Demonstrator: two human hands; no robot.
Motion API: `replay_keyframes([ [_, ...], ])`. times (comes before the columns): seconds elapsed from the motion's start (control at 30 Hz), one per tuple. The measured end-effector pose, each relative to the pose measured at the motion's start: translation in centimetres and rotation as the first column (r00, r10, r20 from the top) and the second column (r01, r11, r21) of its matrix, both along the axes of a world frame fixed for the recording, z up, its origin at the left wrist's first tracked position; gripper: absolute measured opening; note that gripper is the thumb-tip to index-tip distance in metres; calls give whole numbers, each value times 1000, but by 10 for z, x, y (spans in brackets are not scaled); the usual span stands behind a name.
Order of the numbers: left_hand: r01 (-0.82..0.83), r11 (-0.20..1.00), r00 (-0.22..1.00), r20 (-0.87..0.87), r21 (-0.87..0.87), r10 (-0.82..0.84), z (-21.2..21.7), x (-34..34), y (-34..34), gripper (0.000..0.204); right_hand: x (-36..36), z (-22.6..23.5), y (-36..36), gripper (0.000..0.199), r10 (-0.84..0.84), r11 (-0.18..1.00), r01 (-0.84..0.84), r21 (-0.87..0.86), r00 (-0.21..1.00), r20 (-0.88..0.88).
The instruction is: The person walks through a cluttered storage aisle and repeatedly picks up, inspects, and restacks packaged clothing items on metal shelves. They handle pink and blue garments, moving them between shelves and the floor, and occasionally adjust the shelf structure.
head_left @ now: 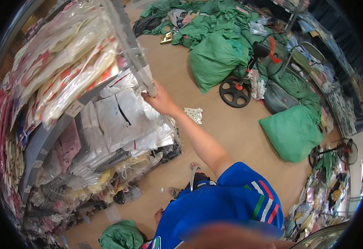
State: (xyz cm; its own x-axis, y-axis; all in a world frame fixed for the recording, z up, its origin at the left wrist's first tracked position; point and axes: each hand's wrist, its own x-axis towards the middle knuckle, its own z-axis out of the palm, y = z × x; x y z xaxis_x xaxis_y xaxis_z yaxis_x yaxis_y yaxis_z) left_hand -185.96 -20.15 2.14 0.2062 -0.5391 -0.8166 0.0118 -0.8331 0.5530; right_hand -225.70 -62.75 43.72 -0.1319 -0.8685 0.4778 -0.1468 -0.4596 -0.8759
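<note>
My right hand (161, 99) is wrapped round the grey metal shelf upright (136, 54), with the arm stretched out toward it. Just beside it, a stack of white garments in clear plastic bags (125, 114) lies on a shelf. Above that, another shelf (71, 108) bears a thick pile of bagged clothes in cream, red and orange (69, 58). Low by my blue shirt hangs my left hand (158, 215); it is small and mostly hidden, so its fingers cannot be made out.
Green sacks (220, 58) and loose green cloth heap up at the far side. A pedestal fan with a black round base (235, 93) stands there. Another full green sack (293, 133) sits on the right. A dotted packet (194, 115) lies on the brown floor.
</note>
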Motion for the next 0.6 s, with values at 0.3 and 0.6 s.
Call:
replay_keyframes([
  [0.3, 27, 999, 995, -94, -28, -29, -4, 81, -2, 51, 8, -21, -13, 22, -167, 983, 171, -62, 984, 53],
  [0.6, -87, 996, 996, -14, -22, 87, 0, 109, -3, 46, 7, -16, -7, 19, -158, 986, 159, -52, 987, 25],
])
